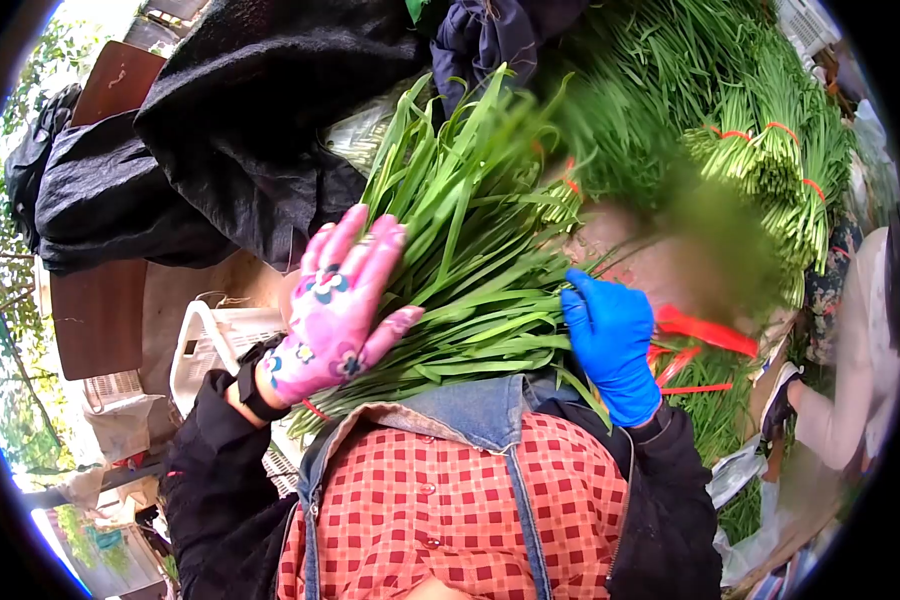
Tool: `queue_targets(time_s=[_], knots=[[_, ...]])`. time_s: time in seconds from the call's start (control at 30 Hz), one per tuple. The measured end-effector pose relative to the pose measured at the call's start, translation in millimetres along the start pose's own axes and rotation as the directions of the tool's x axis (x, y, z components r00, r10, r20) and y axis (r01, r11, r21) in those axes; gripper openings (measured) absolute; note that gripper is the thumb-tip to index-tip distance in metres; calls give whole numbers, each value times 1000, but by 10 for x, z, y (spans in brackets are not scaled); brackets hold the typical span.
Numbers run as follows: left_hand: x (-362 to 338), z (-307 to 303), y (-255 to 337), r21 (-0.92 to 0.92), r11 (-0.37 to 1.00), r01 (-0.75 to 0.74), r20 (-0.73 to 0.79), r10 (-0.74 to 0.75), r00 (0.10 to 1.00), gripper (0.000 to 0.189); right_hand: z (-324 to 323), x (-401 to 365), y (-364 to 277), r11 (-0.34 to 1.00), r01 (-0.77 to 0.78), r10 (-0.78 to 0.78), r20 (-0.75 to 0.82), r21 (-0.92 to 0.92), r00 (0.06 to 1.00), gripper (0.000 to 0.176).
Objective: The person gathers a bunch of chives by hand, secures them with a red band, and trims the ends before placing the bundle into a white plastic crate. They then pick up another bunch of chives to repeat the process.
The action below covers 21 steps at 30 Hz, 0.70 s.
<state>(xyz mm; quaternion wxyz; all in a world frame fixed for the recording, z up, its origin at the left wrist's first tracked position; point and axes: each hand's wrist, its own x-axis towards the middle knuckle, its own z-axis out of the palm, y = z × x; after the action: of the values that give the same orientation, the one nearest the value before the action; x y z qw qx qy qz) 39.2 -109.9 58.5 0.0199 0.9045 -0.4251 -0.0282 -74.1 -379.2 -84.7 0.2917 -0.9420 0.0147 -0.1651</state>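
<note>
A large heap of garlic chives (470, 240), long green flat leaves, lies across my lap. My left hand (340, 300), in a pink flowered glove, rests on the left side of the leaves with its fingers stretched out. At the right side of the heap, my right hand (615, 345), in a blue glove, has its fingers curled closed around some chive leaves. Part of what it grips is hidden by the fingers. A blurred green tuft (725, 245) shows above and right of this hand.
Bundled chives (740, 150) with red bands are piled at the upper right. Red strips (705, 330) lie right of my right hand. Black cloth (250, 120) covers the upper left, above a white plastic basket (205, 350). Another person's arm (845, 400) shows at the far right.
</note>
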Motion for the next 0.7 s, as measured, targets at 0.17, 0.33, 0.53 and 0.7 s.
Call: queue_targets(time_s=[0.17, 0.33, 0.53, 0.7], knots=[[79, 151, 118, -104, 992, -68, 106, 79, 991, 68, -169, -15, 304, 948, -165, 178, -23, 272, 984, 22], [70, 279, 147, -85, 986, -146, 152, 158, 976, 59, -434, 256, 307, 941, -80, 161, -227, 329, 961, 24], [5, 462, 146, -234, 936, -263, 121, 296, 947, 49, -435, 636, 57, 864, 131, -58, -162, 486, 985, 29], [-17, 512, 182, -269, 899, -344, 76, 376, 923, 47, 54, 901, -391, 904, 412, -412, -23, 112, 911, 34]])
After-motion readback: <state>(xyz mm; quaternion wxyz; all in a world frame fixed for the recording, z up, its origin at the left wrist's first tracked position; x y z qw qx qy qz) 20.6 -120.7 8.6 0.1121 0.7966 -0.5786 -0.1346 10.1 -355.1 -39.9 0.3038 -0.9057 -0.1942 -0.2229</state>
